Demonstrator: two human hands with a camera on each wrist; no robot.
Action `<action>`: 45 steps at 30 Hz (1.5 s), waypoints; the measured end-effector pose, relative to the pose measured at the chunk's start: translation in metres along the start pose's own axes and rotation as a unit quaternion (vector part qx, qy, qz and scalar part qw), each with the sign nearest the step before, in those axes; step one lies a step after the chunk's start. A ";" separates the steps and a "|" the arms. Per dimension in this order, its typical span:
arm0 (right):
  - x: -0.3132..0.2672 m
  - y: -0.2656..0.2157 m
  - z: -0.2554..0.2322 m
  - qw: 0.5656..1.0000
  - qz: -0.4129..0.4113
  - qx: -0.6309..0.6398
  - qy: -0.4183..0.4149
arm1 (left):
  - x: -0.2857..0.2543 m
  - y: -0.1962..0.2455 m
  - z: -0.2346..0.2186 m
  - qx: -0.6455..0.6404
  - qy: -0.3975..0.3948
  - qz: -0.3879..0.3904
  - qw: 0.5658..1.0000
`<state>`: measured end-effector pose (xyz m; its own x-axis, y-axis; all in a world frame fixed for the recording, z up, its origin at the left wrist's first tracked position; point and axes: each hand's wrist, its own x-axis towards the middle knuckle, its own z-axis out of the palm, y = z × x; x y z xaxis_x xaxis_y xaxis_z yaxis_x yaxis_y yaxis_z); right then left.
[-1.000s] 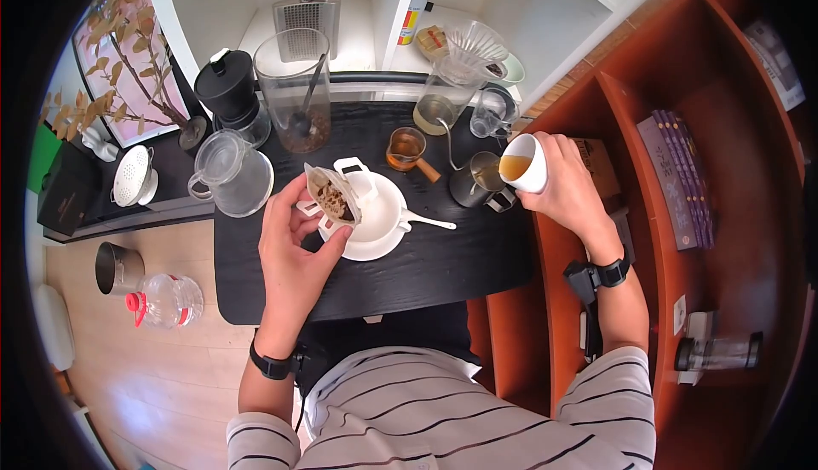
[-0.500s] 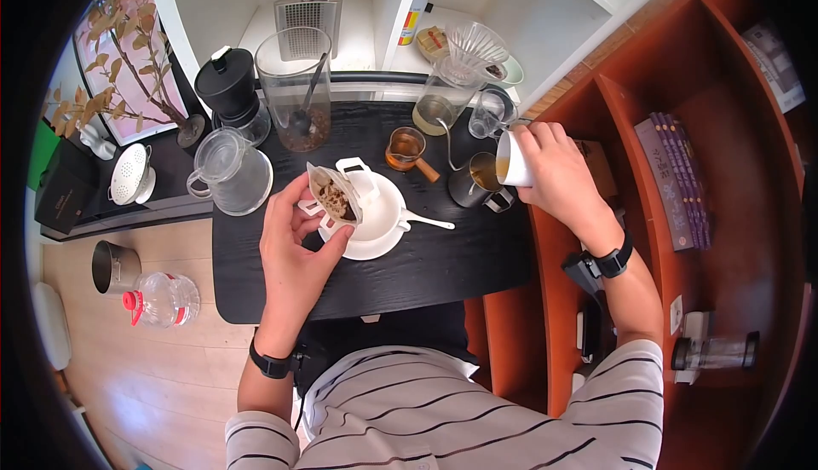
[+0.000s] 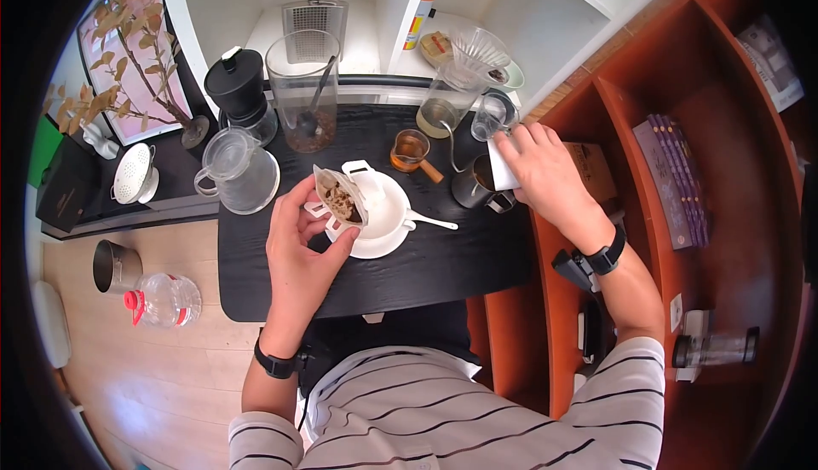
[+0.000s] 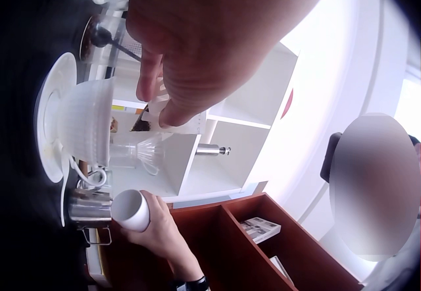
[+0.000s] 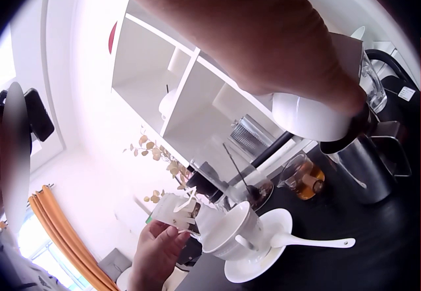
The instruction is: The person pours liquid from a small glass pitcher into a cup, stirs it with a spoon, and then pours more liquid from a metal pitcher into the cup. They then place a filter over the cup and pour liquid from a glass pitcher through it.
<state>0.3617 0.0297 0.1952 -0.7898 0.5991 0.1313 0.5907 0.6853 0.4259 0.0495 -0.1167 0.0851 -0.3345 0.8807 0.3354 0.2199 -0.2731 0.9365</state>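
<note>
My left hand (image 3: 300, 253) pinches a drip coffee bag (image 3: 340, 197) between thumb and fingers. The bag's mouth is open, with brown grounds inside and white paper ears at its sides. Just beneath it, a white teacup (image 5: 227, 233) stands on a saucer (image 5: 284, 220) with a white spoon (image 3: 437, 221). Over at the right, my right hand (image 3: 550, 173) grips a small white cup (image 3: 503, 163), tipped steeply over the mouth of a steel gooseneck kettle (image 3: 471, 184). In the head view the fingers hide much of this cup, and its contents are out of sight.
A small glass pot (image 3: 410, 150) with amber liquid stands behind the teacup. Glass server (image 3: 237, 172), black grinder (image 3: 235, 85) and tall glass jar (image 3: 304, 103) line the back left. Behind the kettle are a carafe (image 3: 439, 112) and glass mug (image 3: 494, 114). Reddish shelves (image 3: 626, 129) border the right.
My right hand has tipped the white cup much further toward the kettle; the brown liquid seen in it earlier no longer shows. My left hand keeps its pinch on the bag.
</note>
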 end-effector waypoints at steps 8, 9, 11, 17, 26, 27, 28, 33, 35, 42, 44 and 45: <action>-0.017 0.001 0.011 0.973 0.158 0.153 0.070 | 0.001 0.003 -0.002 0.022 0.000 0.014 1.000; -0.018 -0.001 0.011 0.974 0.150 0.153 0.070 | 0.001 0.002 -0.002 0.022 0.009 0.013 1.000; -0.019 -0.005 0.011 0.932 0.212 0.267 0.123 | 0.001 0.002 0.000 0.007 0.000 0.021 1.000; 0.029 -0.041 -0.001 0.803 0.219 0.530 0.162 | 0.002 0.005 0.002 0.006 0.001 0.028 1.000; 0.149 -0.065 0.049 0.848 0.146 0.471 0.195 | -0.006 0.009 -0.006 0.005 0.009 0.025 1.000; 0.159 -0.066 0.060 0.852 0.154 0.465 0.187 | -0.007 0.010 -0.008 0.006 0.017 0.027 0.999; 0.168 -0.067 0.068 0.844 0.149 0.480 0.186 | -0.008 0.011 -0.009 0.010 0.012 0.029 0.999; 0.190 -0.069 0.109 0.851 0.179 0.465 0.167 | -0.009 0.014 -0.013 0.017 0.018 0.047 0.999; 0.194 -0.070 0.121 0.845 0.207 0.475 0.133 | -0.008 0.016 -0.015 0.016 0.018 0.045 0.999; 0.195 -0.076 0.125 0.840 0.240 0.486 0.033 | -0.006 0.018 -0.015 0.029 0.014 0.047 0.998; 0.194 -0.075 0.124 0.840 0.237 0.486 0.035 | -0.005 0.017 -0.014 0.029 0.013 0.050 0.998; 0.193 -0.074 0.124 0.842 0.234 0.486 0.034 | -0.005 0.017 -0.013 0.027 0.014 0.051 0.998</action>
<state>0.1858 0.1461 0.0780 -0.4218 0.8947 0.1471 0.6691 0.4167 -0.6153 0.0433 -0.1306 0.1008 -0.3333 0.8377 0.4326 0.3036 -0.3391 0.8904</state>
